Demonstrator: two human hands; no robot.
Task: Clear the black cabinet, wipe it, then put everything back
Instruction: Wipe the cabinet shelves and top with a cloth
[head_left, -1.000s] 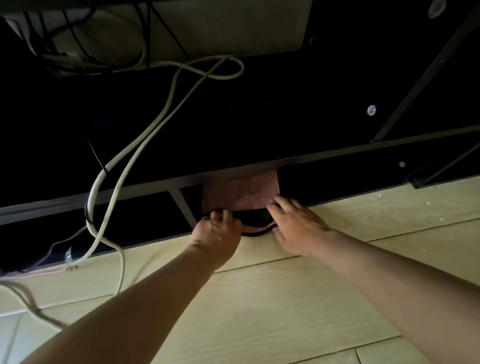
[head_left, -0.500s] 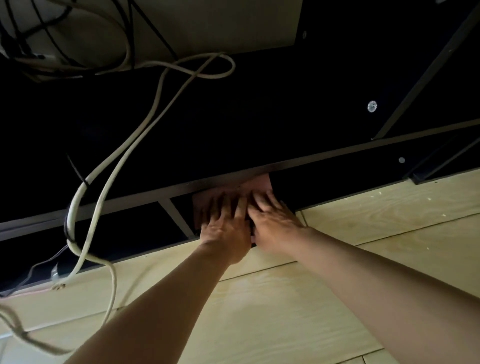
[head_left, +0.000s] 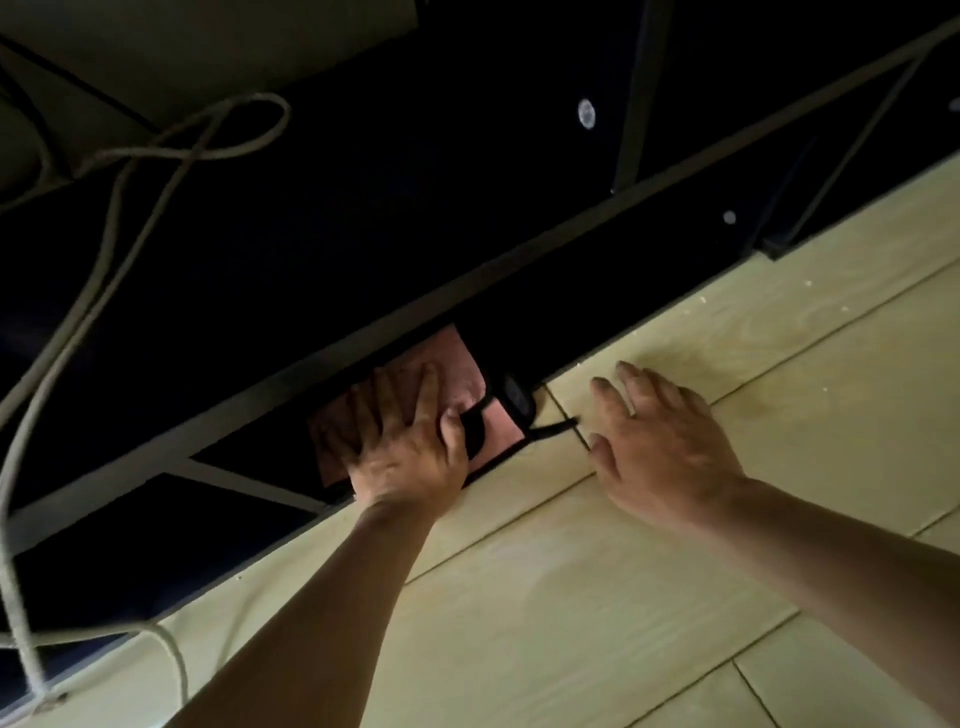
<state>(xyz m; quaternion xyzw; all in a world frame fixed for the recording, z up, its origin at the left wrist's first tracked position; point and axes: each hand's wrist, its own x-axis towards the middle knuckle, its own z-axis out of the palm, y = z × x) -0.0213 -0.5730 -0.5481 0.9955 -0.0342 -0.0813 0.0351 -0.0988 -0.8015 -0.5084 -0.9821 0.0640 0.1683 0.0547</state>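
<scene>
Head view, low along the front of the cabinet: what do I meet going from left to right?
white cable → left hand → black strap → right hand

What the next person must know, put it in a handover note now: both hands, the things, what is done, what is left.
Left hand: flat on the pink cloth, pressing it onto the low shelf of the black cabinet; thumb beside a black strap.
Right hand: open, spread on the wooden floor, holding nothing.
Black strapped item: at the shelf's front edge, its strap reaching onto the floor.
Done: wiping of the low shelf is under way.
Left: finish wiping, then put everything back; no other removed things are in view.
</scene>
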